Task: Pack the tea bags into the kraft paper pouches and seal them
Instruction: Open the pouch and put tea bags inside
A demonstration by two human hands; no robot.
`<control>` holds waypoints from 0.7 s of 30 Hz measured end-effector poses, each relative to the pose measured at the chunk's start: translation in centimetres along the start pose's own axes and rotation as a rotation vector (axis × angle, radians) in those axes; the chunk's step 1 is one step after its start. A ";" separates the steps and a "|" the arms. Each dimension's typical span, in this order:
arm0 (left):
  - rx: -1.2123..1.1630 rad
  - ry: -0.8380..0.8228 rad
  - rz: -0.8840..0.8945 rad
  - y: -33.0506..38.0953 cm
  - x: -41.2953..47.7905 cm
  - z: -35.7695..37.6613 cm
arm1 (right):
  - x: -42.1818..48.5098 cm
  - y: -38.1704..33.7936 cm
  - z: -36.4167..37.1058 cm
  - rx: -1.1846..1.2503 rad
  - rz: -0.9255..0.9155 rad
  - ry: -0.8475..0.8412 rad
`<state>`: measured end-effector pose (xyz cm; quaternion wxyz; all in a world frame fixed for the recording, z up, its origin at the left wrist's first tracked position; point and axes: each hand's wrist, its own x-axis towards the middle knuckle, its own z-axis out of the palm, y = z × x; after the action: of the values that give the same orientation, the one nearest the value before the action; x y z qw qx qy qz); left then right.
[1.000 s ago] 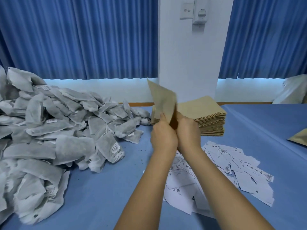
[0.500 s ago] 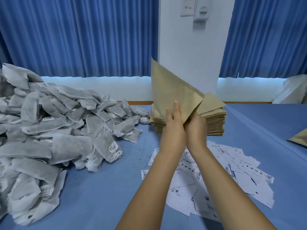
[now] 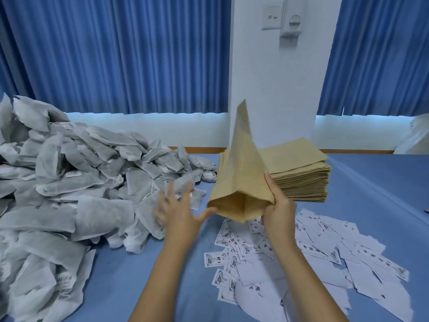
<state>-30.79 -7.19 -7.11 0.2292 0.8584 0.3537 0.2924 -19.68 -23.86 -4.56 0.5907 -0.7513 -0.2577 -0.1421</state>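
The right hand [image 3: 278,211] grips an opened pouch [image 3: 241,175] by its mouth edge; the left hand [image 3: 178,210], fingers spread and blurred, holds nothing above the tea bags [image 3: 69,182].

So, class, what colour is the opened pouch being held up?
Plain light brown: the pouch shows best in the head view.

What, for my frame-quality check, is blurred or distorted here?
Head view: the left hand is motion-blurred, the right hand and kraft pouch fairly sharp; at this view's edges the curtains slant and the tea bags smear.
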 end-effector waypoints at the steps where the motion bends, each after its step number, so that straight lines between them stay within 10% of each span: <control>1: 0.258 0.055 -0.178 -1.2 0.2 -0.2 | -0.4 0.1 0.2 -0.037 -0.024 0.007; 4: 0.528 -0.011 -0.428 -3.3 0.0 -1.0 | -0.9 0.1 0.3 -0.069 -0.065 0.059; 11: 0.354 -0.139 -0.080 -0.9 -0.8 0.4 | -1.5 -0.5 -0.5 -0.222 -0.087 0.163; 18: 0.524 -0.368 -0.152 0.5 -3.3 2.2 | -1.9 -0.2 -0.6 -0.302 -0.057 0.133; 21: 0.300 -0.204 0.058 1.1 -3.5 1.8 | -2.0 -0.4 -0.4 -0.349 -0.040 0.100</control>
<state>-31.16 -10.82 -8.97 0.1246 0.9180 0.3436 0.1543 -21.52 -24.60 -5.13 0.4606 -0.8290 -0.2146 -0.2336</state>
